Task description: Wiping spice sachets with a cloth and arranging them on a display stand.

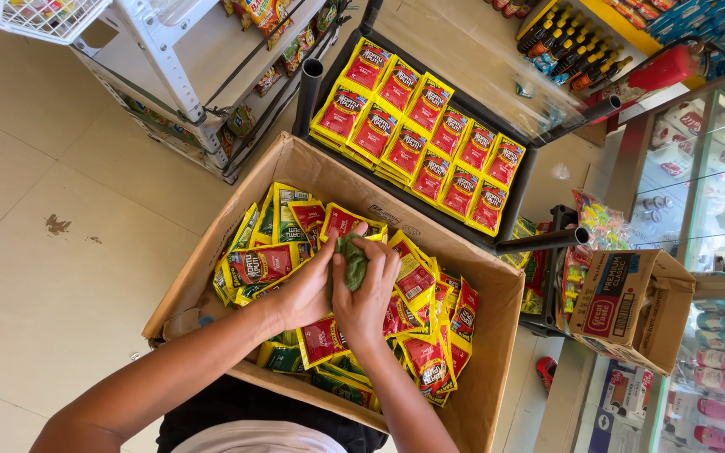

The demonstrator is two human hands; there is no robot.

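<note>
Over the cardboard box of red-and-yellow sachets, my left hand and right hand clamp together on a green wad. Seemingly mid-gather; next needs a steady lift.

A cardboard box full of sachets sits near on the floor. Beyond it, a tray holds rows of packets. A smaller carton stands right.

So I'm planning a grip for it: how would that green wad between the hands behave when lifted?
The green wad looks crumpled and soft between the left hand and right hand, so probably floppy and light. Unlikely to roll or break.
</note>
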